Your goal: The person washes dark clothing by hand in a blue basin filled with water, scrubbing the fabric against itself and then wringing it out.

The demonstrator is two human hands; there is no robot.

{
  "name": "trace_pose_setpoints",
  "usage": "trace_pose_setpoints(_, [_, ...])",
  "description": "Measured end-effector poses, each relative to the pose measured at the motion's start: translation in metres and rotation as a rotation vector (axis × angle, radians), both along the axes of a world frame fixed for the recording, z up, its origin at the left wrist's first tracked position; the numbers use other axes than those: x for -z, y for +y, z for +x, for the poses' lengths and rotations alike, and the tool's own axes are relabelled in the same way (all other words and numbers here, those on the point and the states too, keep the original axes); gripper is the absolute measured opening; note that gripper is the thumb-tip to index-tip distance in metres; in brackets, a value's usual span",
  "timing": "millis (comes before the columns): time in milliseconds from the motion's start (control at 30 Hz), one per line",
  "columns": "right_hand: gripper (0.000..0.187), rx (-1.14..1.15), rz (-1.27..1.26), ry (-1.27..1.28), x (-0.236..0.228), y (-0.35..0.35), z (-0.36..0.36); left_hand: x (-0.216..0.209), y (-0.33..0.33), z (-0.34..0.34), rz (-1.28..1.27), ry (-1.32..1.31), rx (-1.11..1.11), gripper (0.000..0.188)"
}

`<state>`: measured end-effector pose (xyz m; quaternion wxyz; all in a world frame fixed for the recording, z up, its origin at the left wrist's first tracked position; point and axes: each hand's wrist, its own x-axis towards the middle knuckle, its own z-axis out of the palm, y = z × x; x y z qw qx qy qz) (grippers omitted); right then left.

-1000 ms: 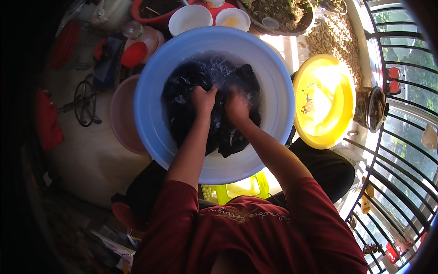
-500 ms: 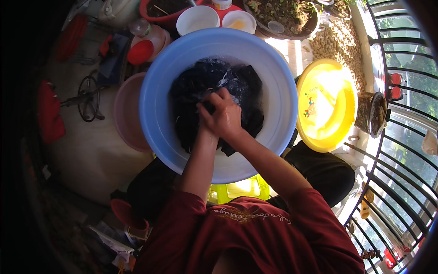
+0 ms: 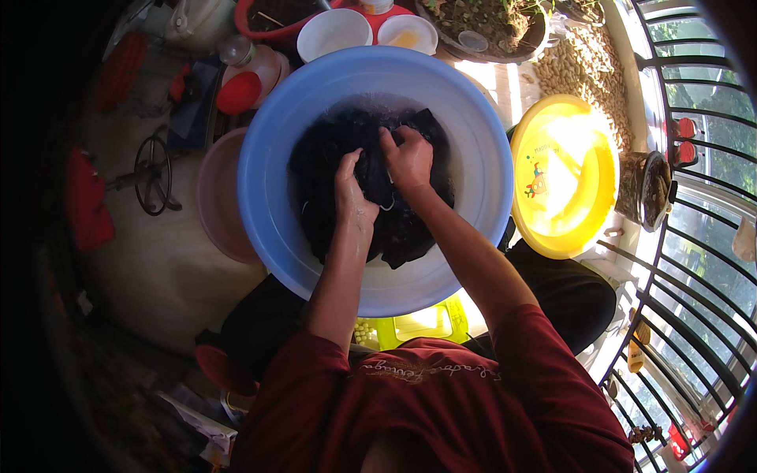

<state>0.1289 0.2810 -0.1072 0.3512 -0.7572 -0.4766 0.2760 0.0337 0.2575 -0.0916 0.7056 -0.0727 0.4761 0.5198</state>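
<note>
A wide blue basin stands in front of me, with wet dark clothing bunched in its water. My left hand is at the cloth with its thumb pointing up and its other fingers partly hidden in the dark folds. Just right of it, my right hand has bent fingers and thumb closed on a dark fold. Between the two hands runs a stretch of this cloth, with a thin pale cord below it. Which garment it is, I cannot tell.
Sunlight falls on a yellow basin at the right, beside black railings. A pink basin sits partly under the blue one. Behind are two white bowls and a planter. A green stool shows near my shirt.
My hands, pressed together over the cloth before, have come apart. The right one has moved right and slightly up; dark cloth now shows between them.
</note>
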Motion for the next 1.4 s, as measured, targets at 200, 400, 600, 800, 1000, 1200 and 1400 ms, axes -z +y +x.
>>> trace_pose_setpoints(200, [0.032, -0.178, -0.058, -0.177, -0.007, -0.024, 0.025, 0.016, 0.021, -0.015, 0.232, 0.559, 0.128, 0.023])
trace_pose_setpoints(400, [0.048, -0.548, -0.152, -0.472, 0.015, -0.054, 0.001, 0.073, 0.039, -0.021, 0.082, 1.495, 0.791, 0.034])
trace_pose_setpoints(600, [0.018, -0.275, -0.101, -0.228, 0.013, -0.010, 0.019, 0.076, 0.049, -0.028, 0.112, 0.499, 0.315, 0.045])
trace_pose_setpoints(800, [0.012, -0.489, 0.295, 0.086, -0.103, -0.053, -0.021, -0.017, -0.001, -0.001, 0.501, 0.109, 0.272, 0.037])
trace_pose_setpoints(1000, [0.020, -0.307, 0.178, 0.037, -0.064, -0.029, -0.024, 0.049, -0.025, -0.004, 0.304, -0.565, -0.063, 0.035])
trace_pose_setpoints(1200, [0.022, -0.097, 0.118, 0.226, -0.064, -0.032, -0.022, 0.017, -0.004, -0.013, 0.232, -0.009, 0.114, 0.033])
trace_pose_setpoints(1400, [0.022, -0.250, -0.032, 0.034, -0.030, -0.037, -0.008, 0.007, 0.009, -0.021, -0.037, 0.005, -0.079, 0.012])
